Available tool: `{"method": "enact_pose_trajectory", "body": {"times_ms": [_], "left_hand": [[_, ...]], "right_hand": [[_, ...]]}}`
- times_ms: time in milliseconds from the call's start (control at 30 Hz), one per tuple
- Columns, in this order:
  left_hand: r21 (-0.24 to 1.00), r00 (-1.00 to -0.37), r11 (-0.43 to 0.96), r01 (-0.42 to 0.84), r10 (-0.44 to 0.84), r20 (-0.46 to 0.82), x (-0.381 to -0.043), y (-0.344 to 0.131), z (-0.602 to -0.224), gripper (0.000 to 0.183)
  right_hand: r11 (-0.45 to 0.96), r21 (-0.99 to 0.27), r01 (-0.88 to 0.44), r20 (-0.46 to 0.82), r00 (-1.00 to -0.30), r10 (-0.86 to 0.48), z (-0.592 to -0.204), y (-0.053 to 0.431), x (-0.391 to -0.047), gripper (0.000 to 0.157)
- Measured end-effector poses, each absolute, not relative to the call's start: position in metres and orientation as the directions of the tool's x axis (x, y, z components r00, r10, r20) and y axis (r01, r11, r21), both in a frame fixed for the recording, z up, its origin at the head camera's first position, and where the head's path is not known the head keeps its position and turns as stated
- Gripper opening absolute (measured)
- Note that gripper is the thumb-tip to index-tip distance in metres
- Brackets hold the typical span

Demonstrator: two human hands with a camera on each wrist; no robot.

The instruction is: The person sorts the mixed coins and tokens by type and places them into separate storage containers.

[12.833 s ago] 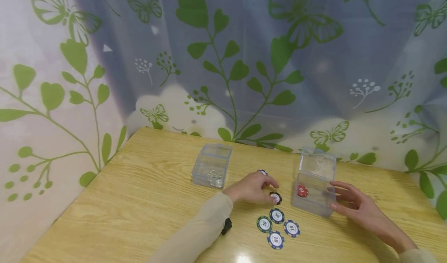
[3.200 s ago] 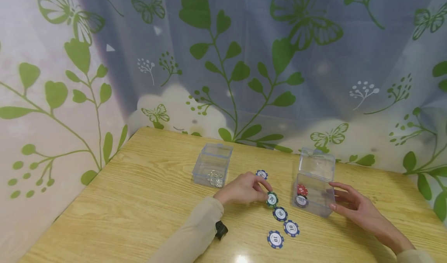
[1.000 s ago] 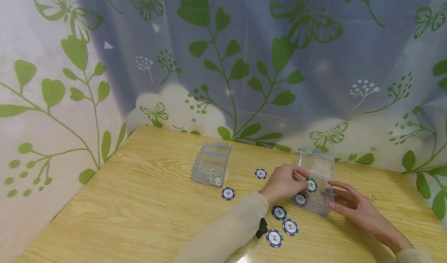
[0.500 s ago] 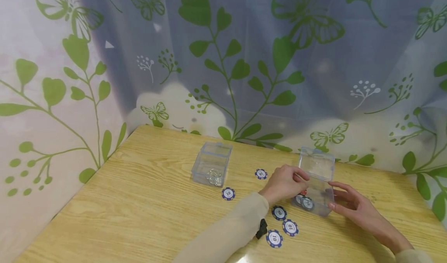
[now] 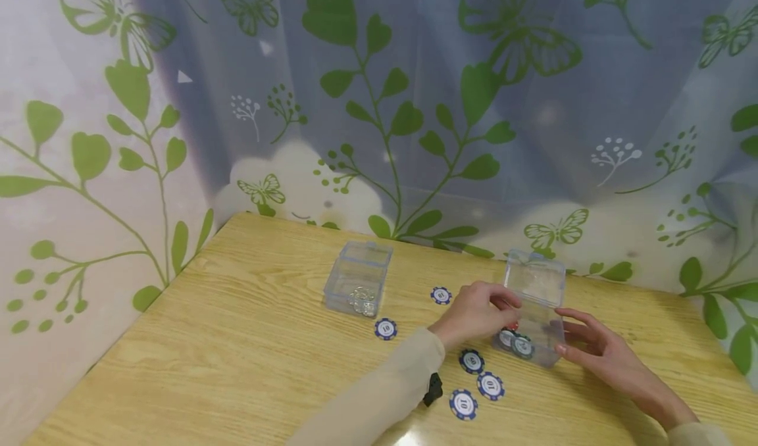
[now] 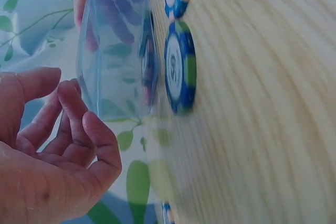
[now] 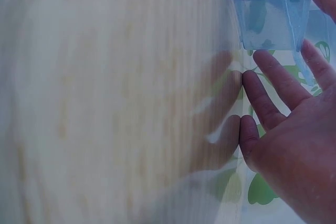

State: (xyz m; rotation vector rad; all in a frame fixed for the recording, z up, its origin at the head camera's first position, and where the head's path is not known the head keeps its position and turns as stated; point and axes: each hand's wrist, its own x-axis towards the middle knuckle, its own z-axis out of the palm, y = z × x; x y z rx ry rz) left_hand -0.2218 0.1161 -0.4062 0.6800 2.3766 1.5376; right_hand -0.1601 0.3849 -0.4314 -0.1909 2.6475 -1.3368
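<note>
In the head view my left hand hovers at the left side of the right-hand clear plastic box, fingers loosely bent. The left wrist view shows a gap between those fingertips and the box, with nothing held. Inside the box lie a green poker chip, a black poker chip and a red one, partly hidden behind the hand. My right hand touches the box's right wall with thumb and index finger, the other fingers extended beside it. The box's lid stands raised at the back.
A second clear box with silvery round pieces stands farther left, lid raised. Blue poker chips lie on the wooden table: one 50 chip and several marked 10, including one near that box. A patterned curtain hangs behind.
The black chip, then the green 20 chip, went from the table into the right-hand box. My left hand let go of the green chip and drew slightly left. The right hand stayed.
</note>
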Motion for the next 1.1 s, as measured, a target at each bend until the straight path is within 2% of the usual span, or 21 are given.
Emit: {"method": "enact_pose_trajectory", "body": {"times_ms": [200,300,467,700,800,1100], "left_hand": [[0.88,-0.822,0.35,0.321,0.565,0.075,-0.229,0.088,-0.409,0.018],[0.842,-0.792,0.416,0.342,0.61,0.02,-0.231,0.073,-0.408,0.017],[0.777,-0.705,0.502,0.38,0.701,-0.108,-0.229,0.055,-0.409,0.02],[0.728,-0.617,0.503,0.465,0.775,-0.141,-0.225,0.046,-0.414,0.028],[0.713,-0.613,0.51,0.482,0.777,-0.142,-0.223,0.046,-0.413,0.029],[0.648,-0.653,0.595,0.476,0.732,-0.192,-0.214,0.048,-0.411,0.032]], "right_hand": [[0.594,-0.804,-0.018,-0.112,-0.977,-0.182,-0.43,0.384,-0.16,0.068],[0.615,-0.788,-0.015,-0.119,-0.977,-0.177,-0.429,0.385,-0.16,0.069],[0.643,-0.766,0.002,-0.144,-0.975,-0.168,-0.428,0.387,-0.161,0.07],[0.654,-0.756,-0.015,-0.129,-0.977,-0.171,-0.427,0.387,-0.163,0.07],[0.651,-0.758,-0.028,-0.115,-0.978,-0.176,-0.427,0.387,-0.164,0.07],[0.639,-0.769,-0.025,-0.123,-0.975,-0.186,-0.43,0.389,-0.164,0.069]]}}
